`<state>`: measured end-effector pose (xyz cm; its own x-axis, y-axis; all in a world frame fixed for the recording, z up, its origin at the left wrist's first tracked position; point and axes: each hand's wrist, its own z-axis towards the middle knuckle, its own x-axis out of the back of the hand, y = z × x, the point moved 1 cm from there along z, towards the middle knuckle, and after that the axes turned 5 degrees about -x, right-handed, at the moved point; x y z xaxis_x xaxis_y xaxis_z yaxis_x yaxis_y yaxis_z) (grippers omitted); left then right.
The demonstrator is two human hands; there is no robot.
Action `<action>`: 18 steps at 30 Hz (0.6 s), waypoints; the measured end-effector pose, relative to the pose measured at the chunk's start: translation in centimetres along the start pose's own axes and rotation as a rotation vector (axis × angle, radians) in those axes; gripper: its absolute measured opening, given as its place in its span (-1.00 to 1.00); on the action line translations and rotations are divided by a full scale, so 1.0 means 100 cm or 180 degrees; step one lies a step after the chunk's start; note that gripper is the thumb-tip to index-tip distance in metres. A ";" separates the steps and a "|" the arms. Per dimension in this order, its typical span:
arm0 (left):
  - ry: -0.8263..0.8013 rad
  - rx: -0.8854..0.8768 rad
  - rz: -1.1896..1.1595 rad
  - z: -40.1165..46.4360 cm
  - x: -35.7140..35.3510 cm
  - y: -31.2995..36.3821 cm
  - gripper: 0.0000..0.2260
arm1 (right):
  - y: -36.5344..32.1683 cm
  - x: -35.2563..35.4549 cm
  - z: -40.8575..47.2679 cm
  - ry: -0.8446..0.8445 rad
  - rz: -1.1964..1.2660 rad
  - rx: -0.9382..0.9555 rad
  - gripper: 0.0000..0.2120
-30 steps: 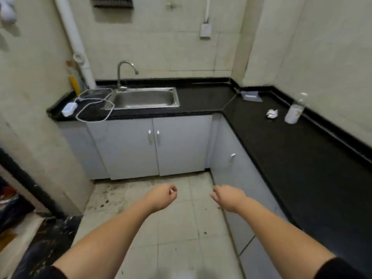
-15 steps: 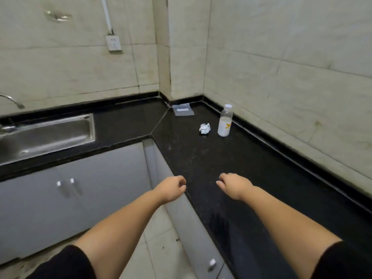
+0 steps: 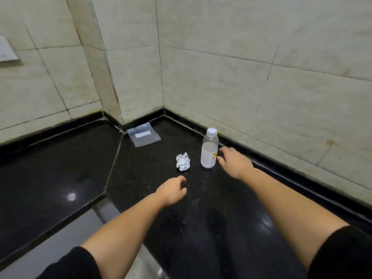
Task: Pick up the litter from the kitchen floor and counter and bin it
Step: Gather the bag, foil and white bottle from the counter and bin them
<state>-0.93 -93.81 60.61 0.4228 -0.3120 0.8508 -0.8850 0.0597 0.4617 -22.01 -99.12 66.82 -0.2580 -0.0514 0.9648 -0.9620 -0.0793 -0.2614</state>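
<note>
On the black counter (image 3: 60, 168) a clear plastic bottle (image 3: 209, 151) with a white cap stands upright near the right wall. A crumpled foil ball (image 3: 183, 162) lies just left of it. A flat clear zip bag (image 3: 144, 134) rests in the far corner. My right hand (image 3: 233, 161) reaches beside the bottle with fingers spread, fingertips right at its side but not around it. My left hand (image 3: 172, 191) hovers just short of the foil ball, fingers loosely curled and holding nothing.
Tiled walls meet at the corner behind the counter, with a jutting column (image 3: 100, 63) on the left. The counter's front edge runs diagonally at lower left above a grey cabinet front (image 3: 66, 238). A white wall socket (image 3: 6, 51) shows at the far left.
The view has swung right and closer to the corner; the sink has left the frame. Both hands have advanced over the counter, the right up to the bottle, the left toward the foil ball.
</note>
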 end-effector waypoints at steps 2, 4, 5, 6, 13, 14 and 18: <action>-0.0101 -0.0084 0.0108 0.039 0.019 -0.017 -0.56 | -0.014 0.003 0.042 0.0152 0.0140 -0.0180 -0.61; -0.0125 -0.0129 0.0196 0.075 0.032 -0.030 -0.54 | -0.026 0.005 0.078 0.0346 0.0185 -0.0318 -0.54; -0.0129 -0.0150 0.0234 0.091 0.036 -0.035 -0.53 | -0.032 0.005 0.093 0.0427 0.0151 -0.0381 -0.51; -0.0144 -0.0185 0.0280 0.105 0.036 -0.039 -0.52 | -0.037 0.004 0.106 0.0468 0.0100 -0.0438 -0.49; -0.0417 -0.0505 0.0836 0.180 0.020 -0.053 -0.38 | -0.039 -0.035 0.146 0.0482 -0.0690 -0.0448 -0.66; -0.0575 -0.0488 0.0858 0.184 0.015 -0.055 -0.37 | -0.037 -0.039 0.146 0.0615 -0.0752 -0.0400 -0.68; -0.0516 -0.0506 0.1036 0.176 0.004 -0.061 -0.45 | -0.034 -0.034 0.149 0.0721 -0.0928 -0.0292 -0.69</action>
<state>1.23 -111.02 53.65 0.0777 -0.3974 0.9143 -0.9211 0.3223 0.2184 -16.52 -113.48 64.05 0.0243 0.1823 0.9829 -0.9993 0.0320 0.0188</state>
